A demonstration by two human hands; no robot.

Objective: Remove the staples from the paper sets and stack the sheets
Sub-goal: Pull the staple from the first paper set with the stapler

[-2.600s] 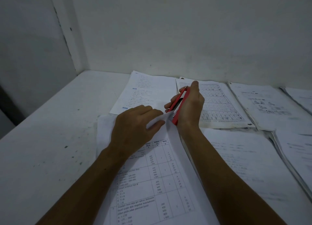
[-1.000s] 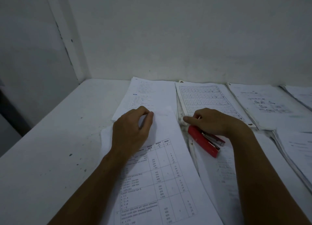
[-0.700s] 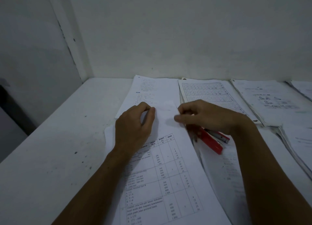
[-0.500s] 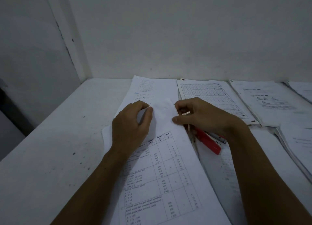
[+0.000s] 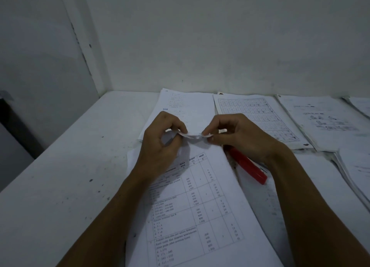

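Your left hand point(image 5: 160, 144) and right hand point(image 5: 240, 138) each pinch the paper set's point(image 5: 192, 206) raised top edge with curled fingers; the red stapler point(image 5: 248, 166) lies beside it.

Bare office corner: white table point(image 5: 60, 186) against plain walls point(image 5: 200, 36), printed paperwork point(image 5: 324, 122).

Left stretch of counter point(image 5: 66, 176) bare, wide lane along side wall point(image 5: 36, 66). Back wall point(image 5: 220, 46) closes off far edge. Paper sets point(image 5: 324, 122) crowd back and right, edge to edge. Red stapler point(image 5: 248, 167) lies just right of front sheet point(image 5: 200, 216), under right wrist, blocking that gap.
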